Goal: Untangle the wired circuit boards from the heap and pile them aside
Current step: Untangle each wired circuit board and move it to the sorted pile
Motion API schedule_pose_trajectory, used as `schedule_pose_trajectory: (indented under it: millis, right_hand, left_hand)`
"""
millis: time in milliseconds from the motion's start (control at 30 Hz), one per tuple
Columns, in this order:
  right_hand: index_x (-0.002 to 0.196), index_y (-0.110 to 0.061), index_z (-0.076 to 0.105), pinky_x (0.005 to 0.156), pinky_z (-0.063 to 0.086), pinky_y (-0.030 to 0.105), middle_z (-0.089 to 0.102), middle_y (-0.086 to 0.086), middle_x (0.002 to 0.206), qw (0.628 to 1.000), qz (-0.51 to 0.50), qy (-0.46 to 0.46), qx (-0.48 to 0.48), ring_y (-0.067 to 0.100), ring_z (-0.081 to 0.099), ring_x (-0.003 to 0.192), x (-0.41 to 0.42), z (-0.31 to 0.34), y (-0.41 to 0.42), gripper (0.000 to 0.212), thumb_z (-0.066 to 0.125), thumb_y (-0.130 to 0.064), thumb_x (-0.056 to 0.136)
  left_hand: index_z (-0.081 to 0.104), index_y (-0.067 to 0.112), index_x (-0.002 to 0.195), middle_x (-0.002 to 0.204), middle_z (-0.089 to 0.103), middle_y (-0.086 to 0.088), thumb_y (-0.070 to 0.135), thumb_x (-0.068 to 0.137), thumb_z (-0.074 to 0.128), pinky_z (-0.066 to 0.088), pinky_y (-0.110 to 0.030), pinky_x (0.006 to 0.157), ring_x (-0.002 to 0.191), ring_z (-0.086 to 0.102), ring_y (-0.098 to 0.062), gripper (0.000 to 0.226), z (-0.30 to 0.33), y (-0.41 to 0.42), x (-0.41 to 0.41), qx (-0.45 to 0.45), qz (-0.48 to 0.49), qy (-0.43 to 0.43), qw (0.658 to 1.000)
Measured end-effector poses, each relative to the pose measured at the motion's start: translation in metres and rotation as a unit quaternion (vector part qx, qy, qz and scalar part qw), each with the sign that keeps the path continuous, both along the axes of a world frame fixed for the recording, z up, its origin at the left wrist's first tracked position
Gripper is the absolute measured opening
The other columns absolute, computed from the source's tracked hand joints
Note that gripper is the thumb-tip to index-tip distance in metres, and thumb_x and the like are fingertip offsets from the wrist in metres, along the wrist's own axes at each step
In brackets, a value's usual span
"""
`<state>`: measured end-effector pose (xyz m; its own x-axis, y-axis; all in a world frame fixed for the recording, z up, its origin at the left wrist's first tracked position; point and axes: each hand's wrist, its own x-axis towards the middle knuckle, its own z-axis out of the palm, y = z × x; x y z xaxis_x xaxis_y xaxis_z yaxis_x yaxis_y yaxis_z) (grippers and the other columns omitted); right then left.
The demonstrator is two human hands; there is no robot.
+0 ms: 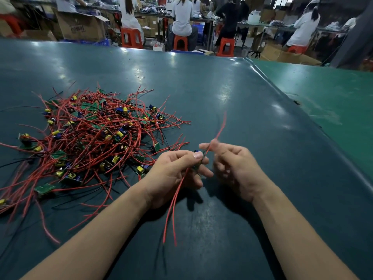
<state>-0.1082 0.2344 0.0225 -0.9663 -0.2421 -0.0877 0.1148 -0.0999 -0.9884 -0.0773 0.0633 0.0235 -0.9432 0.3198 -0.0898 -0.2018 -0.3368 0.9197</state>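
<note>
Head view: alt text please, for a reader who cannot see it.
Two bare hands hold one small circuit board above a dark green table: the left hand grips it, the right hand pinches its red wire. A tangled heap lies to the left.

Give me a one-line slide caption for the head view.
Left hand pinches a small wired circuit board, right hand pulls its red wire, beside the tangled heap.

The counter (201, 87) wears a smooth, dark teal mat with a glossy sheen catching lamp glare. At left, the heap (94, 138) shows red plastic-sheathed wires, green boards and shiny yellow parts. Along the top, stools (131, 38) of glossy orange plastic; matt brown cardboard boxes (80, 26).
</note>
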Motion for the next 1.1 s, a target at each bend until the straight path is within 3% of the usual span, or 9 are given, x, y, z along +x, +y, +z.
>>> schedule_pose_trajectory:
  millis: [133,300,433,533,633,733,800,933,1100]
  right_hand:
    - [0.081,-0.016,0.078,0.036,0.021,0.014,0.042,-0.004,0.043,1.0,0.011,0.021,-0.008,0.007,0.028,0.035,0.003,0.0,-0.004,0.022,0.067,-0.035,0.081]
    - [0.079,-0.007,0.07,0.033,0.02,0.013,0.043,-0.005,0.046,0.978,-0.178,0.025,-0.105,0.004,0.027,0.034,-0.01,0.005,0.012,0.023,0.057,-0.014,0.097]
    - [0.083,-0.005,0.066,0.033,0.022,0.015,0.048,-0.004,0.048,0.958,-0.246,0.037,-0.141,0.006,0.032,0.034,-0.015,0.001,0.016,0.024,0.055,-0.019,0.099]
    - [0.086,-0.01,0.064,0.034,0.029,0.016,0.06,0.0,0.056,0.952,-0.279,0.039,-0.119,0.01,0.043,0.036,-0.016,0.001,0.016,0.029,0.048,-0.028,0.103]
    - [0.093,-0.018,0.067,0.036,0.037,0.018,0.063,-0.001,0.065,0.972,-0.214,0.095,-0.009,0.01,0.051,0.043,-0.006,-0.002,0.008,0.01,0.058,-0.015,0.097]
    - [0.1,-0.022,0.07,0.038,0.043,0.02,0.066,-0.001,0.068,0.987,-0.057,0.147,0.037,0.01,0.052,0.045,0.007,-0.009,-0.014,0.022,0.068,-0.004,0.088]
    - [0.104,-0.026,0.074,0.04,0.045,0.021,0.066,-0.001,0.072,0.989,0.006,0.142,0.03,0.011,0.054,0.048,0.013,-0.008,-0.022,0.028,0.075,-0.01,0.081]
    - [0.103,-0.032,0.077,0.047,0.048,0.022,0.071,0.0,0.078,0.989,0.004,0.149,-0.015,0.013,0.057,0.054,0.015,-0.003,-0.021,0.03,0.075,-0.023,0.074]
    - [0.082,-0.011,0.077,0.038,0.039,0.02,0.069,0.007,0.069,0.986,-0.082,0.126,-0.078,0.016,0.051,0.044,0.014,-0.002,-0.028,0.016,0.07,-0.023,0.076]
  left_hand:
    - [0.065,0.001,0.081,0.071,0.07,-0.017,0.022,0.08,0.062,0.048,-0.019,0.049,0.047,0.059,-0.016,0.021,0.001,0.001,0.001,-0.024,-0.014,0.014,1.0]
    - [0.07,0.009,0.07,0.067,0.068,-0.019,0.014,0.083,0.065,0.047,-0.019,0.047,0.046,0.057,-0.018,0.015,0.003,-0.003,0.003,-0.047,-0.064,0.032,0.996]
    - [0.073,0.009,0.072,0.067,0.068,-0.016,0.021,0.08,0.059,0.049,-0.021,0.05,0.049,0.058,-0.018,0.02,0.002,-0.005,0.002,-0.031,-0.072,0.019,0.997]
    - [0.078,0.011,0.079,0.076,0.071,-0.006,0.024,0.078,0.061,0.049,-0.023,0.061,0.062,0.059,-0.013,0.021,0.001,-0.005,-0.001,0.022,-0.019,0.018,0.999]
    - [0.079,0.014,0.092,0.07,0.056,0.006,0.026,0.079,0.071,0.038,-0.023,0.063,0.062,0.04,-0.008,0.02,0.0,-0.008,-0.006,0.061,0.06,0.025,0.996]
    - [0.073,0.011,0.103,0.063,0.047,0.007,0.029,0.081,0.063,0.034,-0.02,0.054,0.054,0.034,-0.007,0.031,0.0,-0.008,-0.009,0.131,0.091,0.01,0.987]
    - [0.071,0.011,0.102,0.065,0.051,0.004,0.028,0.08,0.064,0.035,-0.02,0.056,0.055,0.041,-0.008,0.029,0.001,-0.007,-0.009,0.145,0.103,0.016,0.984]
    - [0.071,0.015,0.086,0.076,0.07,-0.004,0.018,0.075,0.069,0.045,-0.021,0.056,0.054,0.055,-0.009,0.011,-0.001,-0.004,-0.01,0.096,0.131,0.069,0.984]
    - [0.075,0.021,0.071,0.075,0.058,-0.02,0.025,0.074,0.078,0.04,-0.026,0.058,0.053,0.048,-0.015,0.006,-0.007,0.0,-0.01,-0.033,0.173,0.16,0.971]
